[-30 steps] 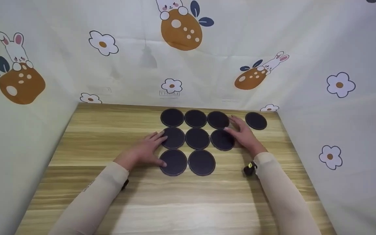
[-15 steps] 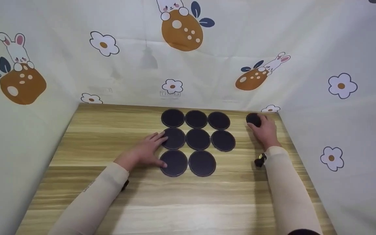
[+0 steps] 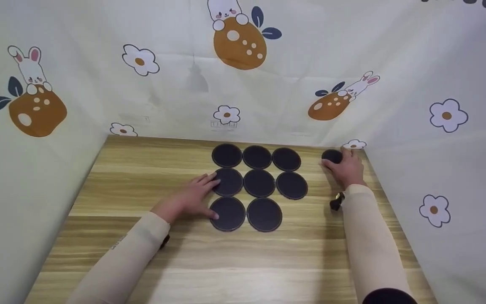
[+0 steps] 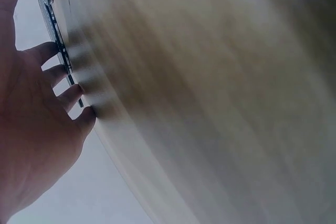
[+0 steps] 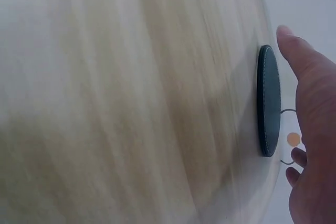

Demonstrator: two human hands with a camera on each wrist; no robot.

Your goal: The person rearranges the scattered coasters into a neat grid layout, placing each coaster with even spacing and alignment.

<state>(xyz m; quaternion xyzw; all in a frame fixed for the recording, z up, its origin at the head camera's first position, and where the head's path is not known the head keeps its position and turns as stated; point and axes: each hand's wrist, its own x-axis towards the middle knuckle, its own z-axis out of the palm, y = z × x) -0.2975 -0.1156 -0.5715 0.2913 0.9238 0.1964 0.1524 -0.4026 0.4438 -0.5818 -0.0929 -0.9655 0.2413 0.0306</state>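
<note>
Dark round coasters with stitched edges lie flat in rows on the wooden table. My left hand (image 3: 188, 198) rests with spread fingers at their left side, fingertips on the middle-row left coaster (image 3: 228, 182) and thumb on the front left coaster (image 3: 228, 214). At the far right corner, my right hand (image 3: 347, 169) is over a separate coaster (image 3: 331, 156), partly covering it. The right wrist view shows this coaster (image 5: 270, 100) lying on the table, with the thumb (image 5: 294, 45) near one end and the fingers (image 5: 298, 163) near the other. Contact there is unclear.
The back row ends with a coaster (image 3: 286, 159), and another coaster (image 3: 292, 185) is at the right of the middle row. Patterned cloth walls (image 3: 175, 105) enclose the table (image 3: 243, 266) at the back and sides. A dark rounded shape (image 3: 388, 297) overlaps the right forearm.
My right hand has moved right, from the coasters at the right of the rows to the separate coaster in the far corner. The left hand stays put; the view shifts slightly.
</note>
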